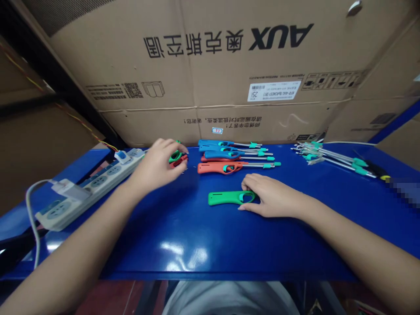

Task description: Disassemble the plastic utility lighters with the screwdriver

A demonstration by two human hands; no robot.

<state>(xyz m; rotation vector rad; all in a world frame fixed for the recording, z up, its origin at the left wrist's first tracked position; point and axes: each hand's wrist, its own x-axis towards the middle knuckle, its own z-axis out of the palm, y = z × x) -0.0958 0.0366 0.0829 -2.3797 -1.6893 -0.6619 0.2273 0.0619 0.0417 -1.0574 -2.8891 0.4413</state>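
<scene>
My right hand grips the right end of a green lighter handle, which lies on the blue table. A teal trigger shows in its loop, and part of that end is hidden by my fingers. Farther left, my left hand curves over green lighter parts and red lighter parts, thumb and fingers apart; it partly hides them. Between the hands and farther back lie several long-necked lighters: blue ones and an orange-red one, their metal tubes pointing right.
A white power strip with plugs and a cable runs along the left side. At the back right lies a bundle of metal lighter tubes beside a dark-handled tool. A large cardboard sheet stands behind the blue table.
</scene>
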